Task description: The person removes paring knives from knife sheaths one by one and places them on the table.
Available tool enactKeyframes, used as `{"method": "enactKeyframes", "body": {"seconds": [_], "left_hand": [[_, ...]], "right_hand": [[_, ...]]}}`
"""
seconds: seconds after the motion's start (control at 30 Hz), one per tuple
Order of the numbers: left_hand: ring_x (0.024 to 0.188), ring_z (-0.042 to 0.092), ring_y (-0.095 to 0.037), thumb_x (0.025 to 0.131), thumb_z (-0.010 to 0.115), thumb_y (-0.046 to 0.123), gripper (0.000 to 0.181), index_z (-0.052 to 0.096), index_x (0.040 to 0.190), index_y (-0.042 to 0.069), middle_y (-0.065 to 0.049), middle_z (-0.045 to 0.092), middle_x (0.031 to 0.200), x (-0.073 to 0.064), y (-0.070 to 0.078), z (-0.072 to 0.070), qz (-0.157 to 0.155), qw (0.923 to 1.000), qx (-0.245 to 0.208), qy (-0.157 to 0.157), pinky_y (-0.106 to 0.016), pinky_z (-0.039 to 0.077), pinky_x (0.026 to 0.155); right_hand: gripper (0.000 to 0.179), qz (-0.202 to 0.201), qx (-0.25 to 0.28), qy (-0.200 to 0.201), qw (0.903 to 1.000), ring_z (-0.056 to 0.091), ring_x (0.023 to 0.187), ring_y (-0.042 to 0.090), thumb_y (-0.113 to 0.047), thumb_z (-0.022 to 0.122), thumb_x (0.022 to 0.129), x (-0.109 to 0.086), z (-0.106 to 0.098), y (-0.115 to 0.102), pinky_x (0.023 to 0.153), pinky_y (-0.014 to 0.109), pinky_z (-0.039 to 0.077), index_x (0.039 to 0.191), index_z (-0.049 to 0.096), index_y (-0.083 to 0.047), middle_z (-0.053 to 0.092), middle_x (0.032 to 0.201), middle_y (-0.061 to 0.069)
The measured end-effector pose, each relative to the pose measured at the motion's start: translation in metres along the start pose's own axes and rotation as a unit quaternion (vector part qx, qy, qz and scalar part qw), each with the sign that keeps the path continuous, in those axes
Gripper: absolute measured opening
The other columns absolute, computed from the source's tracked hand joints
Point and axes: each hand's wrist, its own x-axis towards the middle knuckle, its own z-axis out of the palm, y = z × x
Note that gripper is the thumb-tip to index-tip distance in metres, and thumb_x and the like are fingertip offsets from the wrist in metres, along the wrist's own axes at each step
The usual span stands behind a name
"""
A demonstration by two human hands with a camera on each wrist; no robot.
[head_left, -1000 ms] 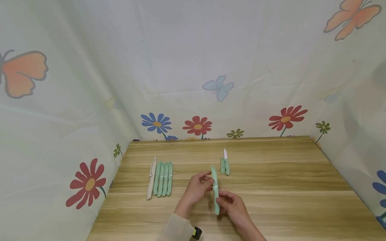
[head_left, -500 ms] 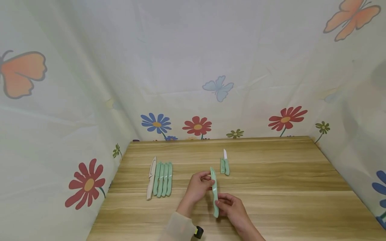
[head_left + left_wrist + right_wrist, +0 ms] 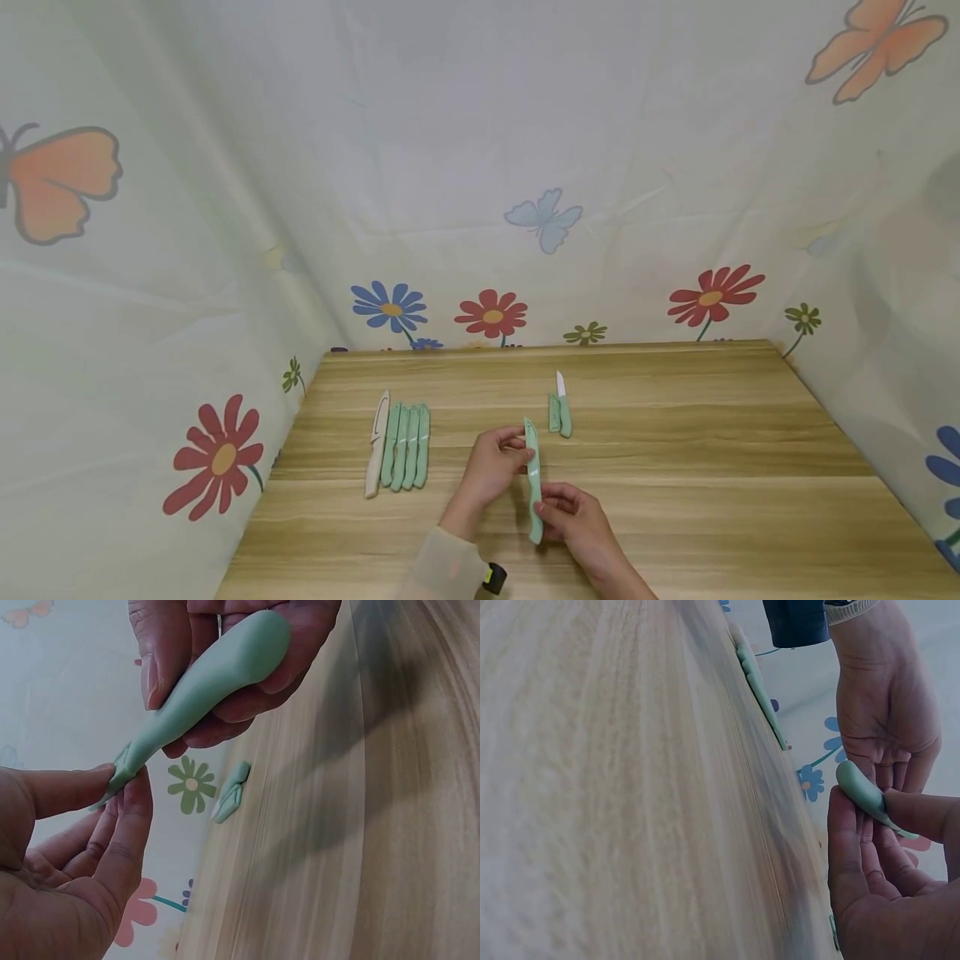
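The sheathed knife point(image 3: 534, 481) dipped slightly, pinched by left hand point(image 3: 491, 467) and right hand point(image 3: 579, 521); right of centre, only one bare knife point(image 3: 565, 412) lies.

Left part of table point(image 3: 712, 475): leftmost knife point(image 3: 377, 446), then four knives point(image 3: 411, 447) side by side just right of it. Right of these, held knife point(image 3: 534, 477) is above the table, left hand point(image 3: 491, 467) on its left at the far half, right hand point(image 3: 579, 521) on its right at the near half. Behind it, slightly right, unsheathed knife point(image 3: 565, 416) lies with loose sheath point(image 3: 554, 413) just left; backdrop point(image 3: 450, 183) behind the table.
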Motion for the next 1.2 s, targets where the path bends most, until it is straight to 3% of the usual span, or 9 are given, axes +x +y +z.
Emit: {"method": "enactKeyframes", "body": {"seconds": [0.23, 0.6, 0.93, 1.2], "left_hand": [[0.075, 0.068, -0.013, 0.092, 0.071, -0.001, 0.038, 0.066, 0.129, -0.007, -0.009, 0.066, 0.096, 0.001, -0.002, 0.000, 0.001, 1.0000, 0.006, -0.005, -0.033, 0.065, 0.073], [0.078, 0.069, -0.015, 0.092, 0.073, 0.003, 0.040, 0.067, 0.130, -0.004, -0.011, 0.068, 0.099, 0.002, 0.001, 0.001, -0.008, 0.9998, 0.005, 0.016, -0.039, 0.065, 0.077], [0.078, 0.069, -0.014, 0.091, 0.073, 0.002, 0.039, 0.068, 0.129, -0.003, -0.010, 0.068, 0.098, 0.002, -0.002, 0.001, -0.009, 0.9995, 0.000, 0.029, -0.034, 0.065, 0.076], [0.076, 0.068, -0.012, 0.091, 0.073, 0.001, 0.037, 0.068, 0.128, -0.004, -0.009, 0.068, 0.096, 0.005, -0.004, -0.001, -0.004, 0.9992, -0.003, 0.041, -0.042, 0.066, 0.077]], "right_hand": [[0.041, -0.007, 0.003, -0.009, 0.9999, 0.069, 0.081, 0.016, -0.007, 0.070, 0.096, -0.003, -0.001, 0.000, 0.071, 0.032, 0.064, 0.130, 0.057, 0.012, 0.069, 0.096, 0.004], [0.043, -0.011, -0.003, -0.040, 0.9991, 0.067, 0.082, 0.014, -0.007, 0.069, 0.096, -0.007, -0.008, -0.002, 0.072, 0.031, 0.063, 0.130, 0.054, 0.014, 0.068, 0.098, 0.005], [0.041, 0.002, -0.001, -0.064, 0.9980, 0.067, 0.086, 0.016, -0.007, 0.067, 0.098, -0.013, -0.006, 0.003, 0.075, 0.034, 0.064, 0.130, 0.052, 0.014, 0.067, 0.100, 0.006], [0.041, 0.007, 0.001, -0.086, 0.9962, 0.067, 0.086, 0.015, -0.007, 0.066, 0.098, -0.013, -0.007, 0.006, 0.076, 0.034, 0.064, 0.131, 0.051, 0.014, 0.067, 0.100, 0.005]]}}
